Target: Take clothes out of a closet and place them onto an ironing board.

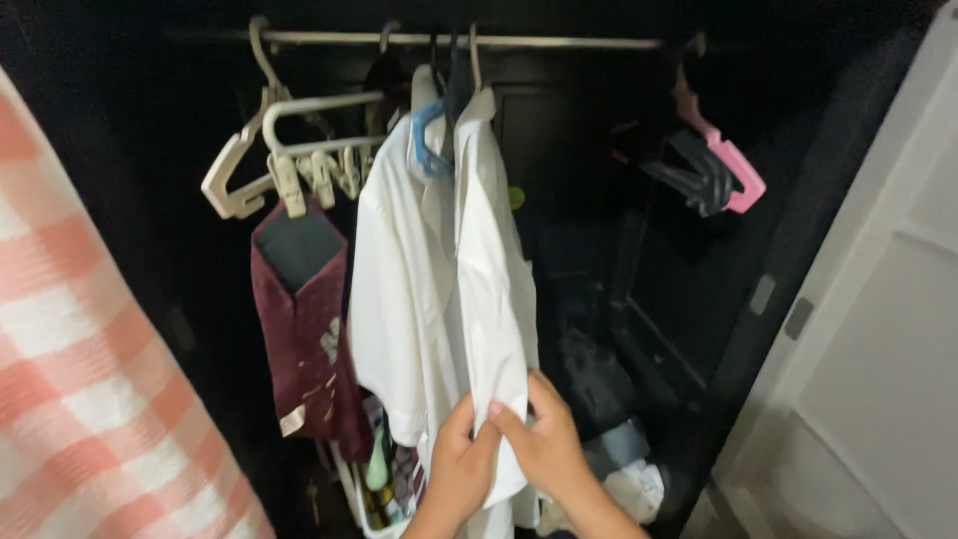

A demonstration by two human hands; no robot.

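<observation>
**Shirt on the rod, both hands at its hem**

Fingers (496, 411) of both hands pinch the lower front edge of the white shirt (439, 289), low in the centre of the frame. My left hand (462, 469) grips the cloth from the left side, thumb up against the fabric; my right hand (546, 444) closes over the same edge from the right, its fingertips touching the left hand's. Neither hand is loose: both are clasped on shirt cloth.

The shirt already hangs on a blue hanger (431, 150) from the wardrobe rod (559, 42) across the top of the frame, so I judge the hanging itself done. What I seem to be at is the finishing: drawing the front panels straight. Whether the front is fastened I cannot tell.

Left of the shirt a maroon garment (304, 339) hangs from a cream clip hanger (299, 160). Upper right, a pink hanger (733, 165) sits bare. A checked pink-and-white cloth (90, 399) fills the left edge.
</observation>
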